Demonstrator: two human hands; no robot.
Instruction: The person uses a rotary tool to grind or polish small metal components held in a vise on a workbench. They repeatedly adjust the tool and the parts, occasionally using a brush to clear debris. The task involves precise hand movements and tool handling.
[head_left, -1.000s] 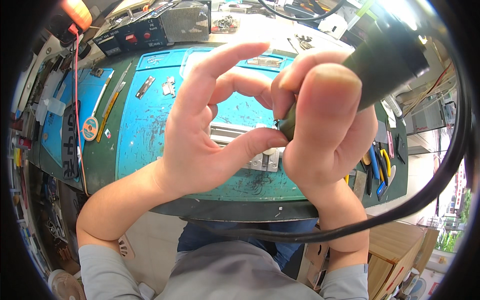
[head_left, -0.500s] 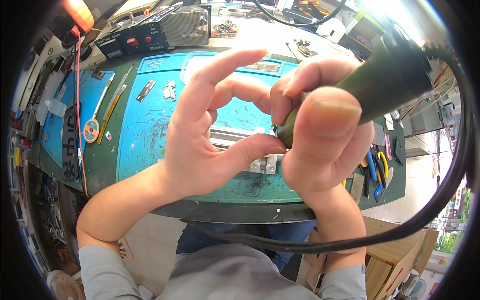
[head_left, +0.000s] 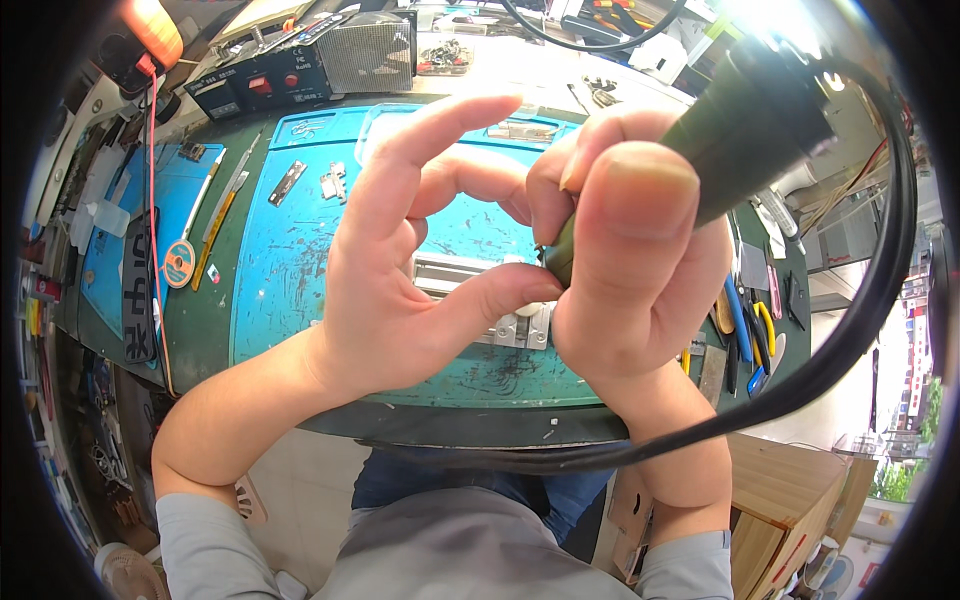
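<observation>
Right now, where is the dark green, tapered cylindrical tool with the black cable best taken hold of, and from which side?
Likely best: grip the green tool near its narrow end, coming from the right, as the right hand does. That end tapers and points lower left, toward the left hand; the wider end rises upper right, where the thick black cable could get in the way.

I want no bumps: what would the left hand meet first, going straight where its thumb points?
Probably the green tool in the right hand: its narrow end looks close to the thumb of the left hand, though depth is unclear.
</observation>
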